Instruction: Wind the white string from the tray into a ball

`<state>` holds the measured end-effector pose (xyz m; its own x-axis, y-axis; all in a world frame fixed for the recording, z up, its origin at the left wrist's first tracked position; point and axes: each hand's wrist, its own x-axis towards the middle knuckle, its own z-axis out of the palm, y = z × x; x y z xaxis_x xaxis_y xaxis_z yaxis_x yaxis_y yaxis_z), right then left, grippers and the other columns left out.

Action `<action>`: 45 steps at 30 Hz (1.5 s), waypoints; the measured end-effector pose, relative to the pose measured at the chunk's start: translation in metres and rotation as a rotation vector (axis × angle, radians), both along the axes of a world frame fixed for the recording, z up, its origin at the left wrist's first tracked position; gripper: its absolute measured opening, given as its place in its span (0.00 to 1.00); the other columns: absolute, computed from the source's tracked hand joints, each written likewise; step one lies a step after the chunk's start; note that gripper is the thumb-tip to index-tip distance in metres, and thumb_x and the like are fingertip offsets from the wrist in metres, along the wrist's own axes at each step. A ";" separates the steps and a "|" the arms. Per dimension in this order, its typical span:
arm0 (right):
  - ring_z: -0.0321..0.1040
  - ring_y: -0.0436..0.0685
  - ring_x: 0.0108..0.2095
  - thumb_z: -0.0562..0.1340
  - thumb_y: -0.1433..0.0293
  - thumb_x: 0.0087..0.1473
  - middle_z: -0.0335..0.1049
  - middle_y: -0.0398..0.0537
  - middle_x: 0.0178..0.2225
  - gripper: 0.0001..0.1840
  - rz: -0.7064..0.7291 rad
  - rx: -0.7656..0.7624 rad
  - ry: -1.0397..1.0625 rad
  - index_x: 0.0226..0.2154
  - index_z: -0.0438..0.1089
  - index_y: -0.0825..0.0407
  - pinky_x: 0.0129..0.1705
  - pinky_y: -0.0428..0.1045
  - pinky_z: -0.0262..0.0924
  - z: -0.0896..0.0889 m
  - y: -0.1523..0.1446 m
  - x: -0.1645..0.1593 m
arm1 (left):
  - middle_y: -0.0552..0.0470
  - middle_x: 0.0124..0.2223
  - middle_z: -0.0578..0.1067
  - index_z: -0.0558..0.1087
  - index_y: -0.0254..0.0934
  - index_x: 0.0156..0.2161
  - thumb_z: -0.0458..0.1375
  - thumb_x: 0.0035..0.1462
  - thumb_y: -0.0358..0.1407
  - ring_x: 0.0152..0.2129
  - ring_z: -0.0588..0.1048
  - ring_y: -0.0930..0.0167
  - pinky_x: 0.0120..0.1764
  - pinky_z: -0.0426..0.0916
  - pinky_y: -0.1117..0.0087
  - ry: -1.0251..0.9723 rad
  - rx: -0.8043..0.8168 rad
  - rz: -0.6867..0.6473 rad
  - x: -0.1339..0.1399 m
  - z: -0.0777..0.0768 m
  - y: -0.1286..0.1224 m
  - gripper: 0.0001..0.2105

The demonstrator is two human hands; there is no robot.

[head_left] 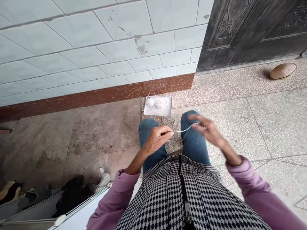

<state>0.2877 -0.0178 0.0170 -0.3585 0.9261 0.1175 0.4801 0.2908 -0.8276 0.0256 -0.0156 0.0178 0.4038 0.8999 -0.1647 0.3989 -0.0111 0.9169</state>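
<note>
My left hand [158, 138] is over my knees, thumb and forefinger pinched on a thin white cord [184, 130]. From that pinch the cord runs in a slight curve to my right hand [208, 128], which is blurred by motion. The cord passes in among the right fingers, which look curled on it, though the forefinger sticks out. Loose loops of the same cord [169, 121] hang or lie between my knees. Beyond them, a shallow white box [156, 112] on the floor contains balls of white cord [158, 104].
A tiled wall [115, 54] with a brown base strip rises just past the box. At the right are a dark panelled door [242, 35] and a tan rounded object [283, 71] on the speckled floor. A rack with shoes [31, 198] stands at lower left.
</note>
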 end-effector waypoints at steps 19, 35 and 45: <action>0.73 0.56 0.34 0.58 0.60 0.76 0.77 0.50 0.33 0.21 0.114 -0.066 0.056 0.33 0.76 0.49 0.40 0.52 0.67 -0.025 -0.029 -0.013 | 0.43 0.50 0.85 0.82 0.38 0.54 0.57 0.69 0.37 0.37 0.82 0.68 0.42 0.78 0.67 0.031 0.069 0.077 0.017 -0.014 -0.022 0.15; 0.62 0.51 0.25 0.71 0.40 0.58 0.72 0.46 0.25 0.31 -0.153 -0.316 0.094 0.30 0.81 0.52 0.28 0.49 0.58 -0.009 -0.002 0.129 | 0.52 0.30 0.81 0.83 0.36 0.37 0.64 0.65 0.44 0.26 0.73 0.73 0.32 0.67 0.73 0.114 0.026 0.314 -0.051 -0.018 -0.006 0.13; 0.68 0.52 0.29 0.64 0.54 0.71 0.77 0.48 0.30 0.21 0.106 -0.179 0.037 0.34 0.79 0.52 0.33 0.50 0.60 -0.004 -0.004 0.042 | 0.49 0.39 0.84 0.80 0.37 0.58 0.63 0.66 0.40 0.24 0.76 0.74 0.30 0.72 0.72 -0.095 -0.094 0.038 0.034 -0.014 -0.010 0.18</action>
